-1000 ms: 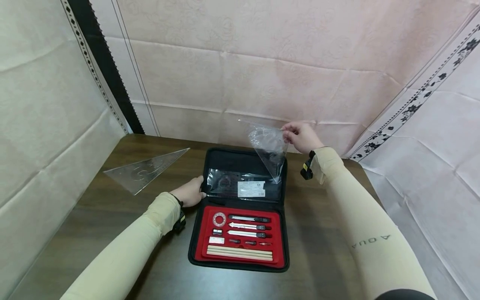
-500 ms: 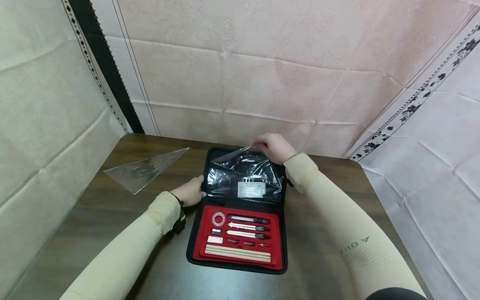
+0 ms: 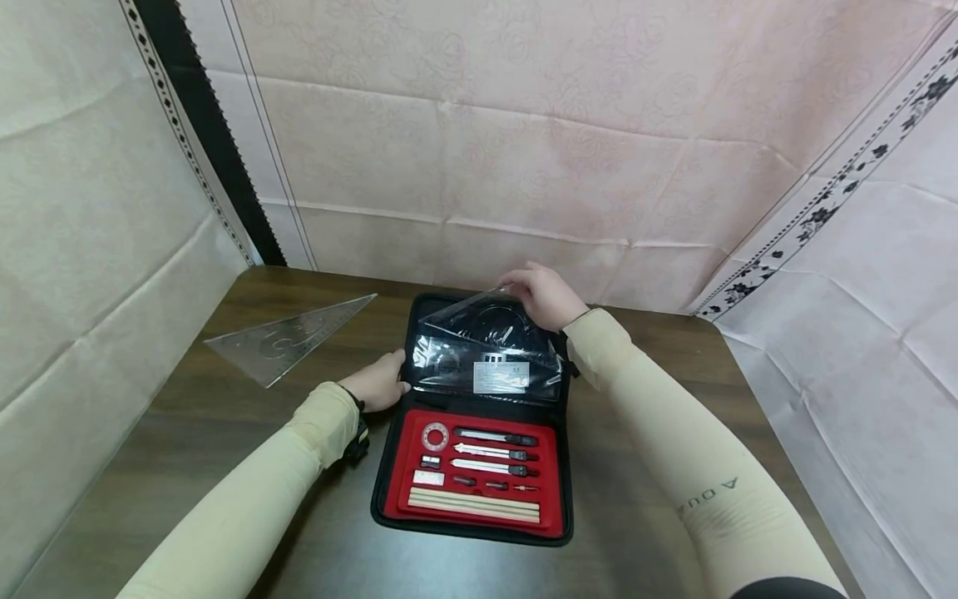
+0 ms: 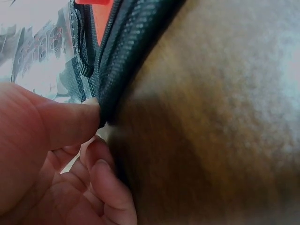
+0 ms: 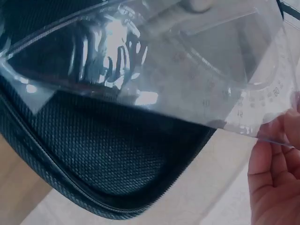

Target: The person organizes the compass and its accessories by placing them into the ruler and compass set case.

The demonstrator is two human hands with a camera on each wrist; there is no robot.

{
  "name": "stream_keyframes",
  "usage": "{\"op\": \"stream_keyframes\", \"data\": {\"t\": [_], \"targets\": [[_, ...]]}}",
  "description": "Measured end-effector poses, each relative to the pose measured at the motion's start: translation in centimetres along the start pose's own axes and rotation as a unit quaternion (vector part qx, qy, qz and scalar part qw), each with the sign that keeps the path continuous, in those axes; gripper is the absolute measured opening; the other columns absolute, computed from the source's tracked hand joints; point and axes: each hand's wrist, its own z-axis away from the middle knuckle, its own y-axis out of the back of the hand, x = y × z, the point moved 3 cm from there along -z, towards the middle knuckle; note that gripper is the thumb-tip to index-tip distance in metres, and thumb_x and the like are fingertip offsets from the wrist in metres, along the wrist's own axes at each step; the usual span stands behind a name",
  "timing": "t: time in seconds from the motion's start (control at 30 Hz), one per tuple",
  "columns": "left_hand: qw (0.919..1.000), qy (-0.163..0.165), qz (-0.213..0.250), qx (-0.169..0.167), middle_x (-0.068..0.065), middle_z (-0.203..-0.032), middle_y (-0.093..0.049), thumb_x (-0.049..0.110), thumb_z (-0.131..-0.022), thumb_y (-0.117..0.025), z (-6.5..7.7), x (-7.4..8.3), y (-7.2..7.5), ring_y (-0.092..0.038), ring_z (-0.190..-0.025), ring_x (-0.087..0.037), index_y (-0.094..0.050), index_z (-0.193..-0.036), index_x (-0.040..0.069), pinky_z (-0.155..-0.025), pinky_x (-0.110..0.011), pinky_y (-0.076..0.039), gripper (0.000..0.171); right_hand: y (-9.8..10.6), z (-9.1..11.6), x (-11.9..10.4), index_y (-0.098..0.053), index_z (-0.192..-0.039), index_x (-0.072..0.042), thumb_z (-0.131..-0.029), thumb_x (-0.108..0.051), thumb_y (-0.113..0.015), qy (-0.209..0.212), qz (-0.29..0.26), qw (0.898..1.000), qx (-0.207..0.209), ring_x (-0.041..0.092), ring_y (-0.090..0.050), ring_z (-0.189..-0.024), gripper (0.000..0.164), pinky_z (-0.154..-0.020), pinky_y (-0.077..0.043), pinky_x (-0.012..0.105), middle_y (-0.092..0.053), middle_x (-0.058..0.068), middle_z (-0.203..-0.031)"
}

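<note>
A black zip case lies unfolded on the table, its far lid toward the wall. My left hand pinches the lid's left edge between thumb and fingers. With its fingertips my right hand holds a clear triangular set square by one corner over the lid. Degree marks along a curve show on it in the right wrist view. Its lower part overlaps the lid's clear plastic pocket; whether it is inside cannot be told. A white label is on the pocket.
Another clear set square lies on the wooden table left of the case. The case's red tray holds compasses, pencils, an eraser and a sharpener. Cloth walls stand behind and on both sides.
My right hand has brought the set square down and left from above the table's far edge to the lid pocket, turning it. Over the last half second it barely moves. My left hand stays put.
</note>
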Motion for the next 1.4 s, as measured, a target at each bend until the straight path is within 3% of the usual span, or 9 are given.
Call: {"op": "stream_keyframes", "data": {"t": [0.43, 0.6, 0.77, 1.07, 1.23, 1.4], "targets": [[1.0000, -0.003, -0.003, 0.006, -0.031, -0.144, -0.034, 0.012, -0.098, -0.054, -0.2, 0.1, -0.1, -0.034, -0.134, -0.039, -0.022, -0.146, -0.008, -0.108, -0.052, -0.028, 0.062, -1.3, -0.1, 0.1, -0.069, -0.116, -0.011, -0.098, -0.004, -0.053, -0.020, -0.004, 0.999, -0.032, 0.021, -0.051, -0.085, 0.024, -0.081, -0.045, 0.035, -0.054, 0.007, -0.095], [0.9997, -0.019, 0.003, 0.013, -0.027, -0.132, -0.044, 0.010, -0.097, -0.055, 0.0, 0.1, 0.1, -0.043, -0.124, -0.035, -0.031, -0.142, -0.008, -0.104, -0.051, -0.034, 0.054, -1.8, 0.3, 0.1, -0.065, -0.120, -0.014, -0.099, -0.007, -0.054, -0.045, -0.014, 0.997, -0.063, 0.019, -0.052, -0.089, 0.025, -0.082, -0.045, 0.034, -0.054, 0.006, -0.098], [0.9994, -0.023, 0.024, 0.009, -0.018, -0.111, -0.051, 0.007, -0.097, -0.056, 0.1, 0.1, 0.4, -0.049, -0.105, -0.029, -0.039, -0.134, -0.006, -0.094, -0.047, -0.041, 0.043, -1.5, 0.3, -0.2, -0.068, -0.117, -0.013, -0.097, -0.002, -0.055, -0.035, -0.011, 0.998, -0.048, 0.019, -0.052, -0.086, 0.026, -0.082, -0.045, 0.033, -0.054, 0.005, -0.094], [0.9999, -0.009, 0.013, 0.005, -0.021, -0.123, -0.048, 0.010, -0.097, -0.057, -0.1, 0.1, -0.2, -0.047, -0.113, -0.029, -0.031, -0.142, -0.007, -0.102, -0.051, -0.037, 0.054, -2.8, 0.2, -1.0, -0.071, -0.115, -0.014, -0.097, -0.006, -0.056, -0.013, 0.010, 0.996, -0.088, 0.017, -0.053, -0.090, 0.024, -0.085, -0.046, 0.030, -0.056, 0.003, -0.096], [0.9996, -0.015, 0.021, 0.012, -0.020, -0.117, -0.049, 0.010, -0.098, -0.056, -0.1, 0.3, 0.0, -0.048, -0.111, -0.029, -0.035, -0.139, -0.006, -0.100, -0.050, -0.038, 0.049, -3.1, 0.4, -1.3, -0.072, -0.112, -0.015, -0.097, -0.005, -0.058, -0.020, 0.019, 0.997, -0.074, 0.016, -0.052, -0.085, 0.024, -0.081, -0.046, 0.029, -0.054, 0.003, -0.093], [0.9998, -0.015, 0.012, 0.009, -0.018, -0.111, -0.050, 0.011, -0.097, -0.056, 0.0, 0.3, 0.1, -0.049, -0.106, -0.029, -0.037, -0.137, -0.006, -0.095, -0.047, -0.041, 0.047, -4.3, 0.9, -1.7, -0.068, -0.120, -0.016, -0.099, -0.009, -0.055, -0.012, 0.027, 0.995, -0.100, 0.014, -0.053, -0.084, 0.026, -0.080, -0.048, 0.026, -0.051, 0.003, -0.098]]}}
